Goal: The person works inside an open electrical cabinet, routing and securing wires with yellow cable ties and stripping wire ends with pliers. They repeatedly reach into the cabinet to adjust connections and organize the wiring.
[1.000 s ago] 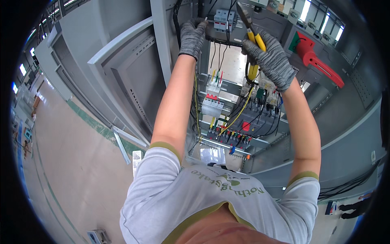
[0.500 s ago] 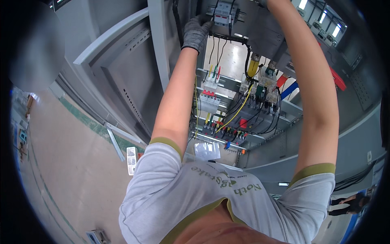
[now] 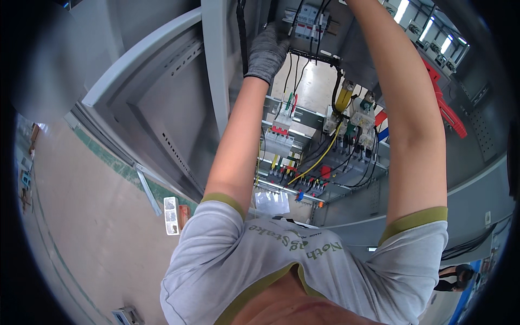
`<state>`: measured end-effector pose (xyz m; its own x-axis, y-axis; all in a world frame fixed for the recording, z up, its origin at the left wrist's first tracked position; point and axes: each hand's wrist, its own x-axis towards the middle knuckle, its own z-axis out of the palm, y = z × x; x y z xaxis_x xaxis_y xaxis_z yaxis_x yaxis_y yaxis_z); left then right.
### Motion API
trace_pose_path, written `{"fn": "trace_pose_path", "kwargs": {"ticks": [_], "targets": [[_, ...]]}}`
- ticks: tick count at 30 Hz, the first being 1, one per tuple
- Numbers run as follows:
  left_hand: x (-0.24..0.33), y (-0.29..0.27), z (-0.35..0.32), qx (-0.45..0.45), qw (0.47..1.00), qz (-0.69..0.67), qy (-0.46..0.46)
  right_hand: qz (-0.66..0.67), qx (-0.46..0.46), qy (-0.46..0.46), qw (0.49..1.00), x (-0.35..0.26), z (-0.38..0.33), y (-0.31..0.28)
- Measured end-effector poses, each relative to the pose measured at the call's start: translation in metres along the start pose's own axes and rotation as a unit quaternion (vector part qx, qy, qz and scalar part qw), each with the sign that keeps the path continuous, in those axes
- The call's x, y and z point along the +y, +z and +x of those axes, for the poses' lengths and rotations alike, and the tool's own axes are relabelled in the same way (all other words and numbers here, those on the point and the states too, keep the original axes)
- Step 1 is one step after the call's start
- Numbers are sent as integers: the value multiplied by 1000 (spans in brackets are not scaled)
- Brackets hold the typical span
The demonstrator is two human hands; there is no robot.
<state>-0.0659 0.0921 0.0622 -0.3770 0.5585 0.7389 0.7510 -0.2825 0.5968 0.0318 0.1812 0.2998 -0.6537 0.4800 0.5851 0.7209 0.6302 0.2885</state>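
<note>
My left hand (image 3: 265, 55), in a grey knit glove, reaches up inside the open metal cabinet. Its fingers curl at the dark upright strip near the left post (image 3: 215, 65); what they hold is hidden. Just right of the hand is a row of grey-white breakers (image 3: 310, 23) with thin black wires (image 3: 319, 32) hanging in front. A black cable bundle (image 3: 314, 56) runs across below them. My right forearm (image 3: 403, 92) rises past the cabinet's right side, and the right hand lies beyond the upper edge of the picture.
Lower in the cabinet sit a breaker with red parts (image 3: 280, 131), a yellow wire (image 3: 319, 158) and a terminal row (image 3: 298, 176). The cabinet door (image 3: 157, 108) stands open at left. A white parts tray (image 3: 171, 215) lies on the floor. Another person (image 3: 457, 277) is far right.
My left hand has shifted slightly down and right in the picture. The breakers and cabinet also appear shifted as the view moved. My right hand has slipped out of the picture at the top.
</note>
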Motion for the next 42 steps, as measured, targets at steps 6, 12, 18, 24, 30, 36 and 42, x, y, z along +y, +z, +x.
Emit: {"fn": "trace_pose_path", "kwargs": {"ticks": [6, 12, 18, 24, 30, 36, 42], "targets": [[-5, -9, -1, -7, 998, -66, -12, 7, 18, -11, 1000, -6, -2, -3], [38, -24, -11, -125, 931, -324, -110, -11, 51, -37, 998, 25, -14, 3], [33, -59, -7, -66, 947, -291, -117, 241, 60, 70, 966, -45, -132, -67], [74, -46, 66, -29, 993, -79, 88, 237, -4, 137, 962, -5, -125, -47], [121, -33, 122, -110, 993, -23, -32, 150, 58, 98, 982, 26, -76, 8], [95, -41, 132, -169, 971, -159, -58, 229, -72, 190, 952, 3, -74, -22], [115, -41, 114, -157, 980, -118, -16, 226, -89, 209, 947, 0, -98, -40]]}}
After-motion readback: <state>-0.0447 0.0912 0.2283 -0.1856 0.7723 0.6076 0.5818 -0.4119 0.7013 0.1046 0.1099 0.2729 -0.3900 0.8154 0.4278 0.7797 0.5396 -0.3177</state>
